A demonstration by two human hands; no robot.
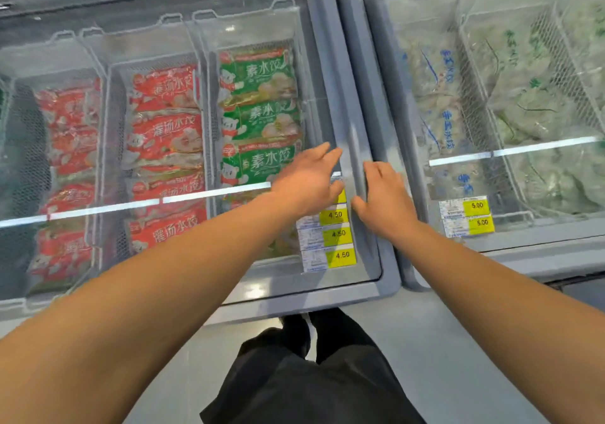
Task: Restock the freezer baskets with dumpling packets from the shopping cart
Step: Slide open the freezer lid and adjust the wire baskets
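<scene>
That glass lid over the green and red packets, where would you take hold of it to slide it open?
Best by the raised grey handle strip along the glass lid's right edge. It is a ridge standing proud of the flat pane, so fingers can hook it from the right and likely pull leftward. Both the left hand and right hand are already at it.

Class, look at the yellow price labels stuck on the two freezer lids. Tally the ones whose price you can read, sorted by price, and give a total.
4.50 labels: 3
5.00 labels: 2
Total: 5
A sixth yellow label sits mostly behind the left hand, so its price cannot be read.
</scene>
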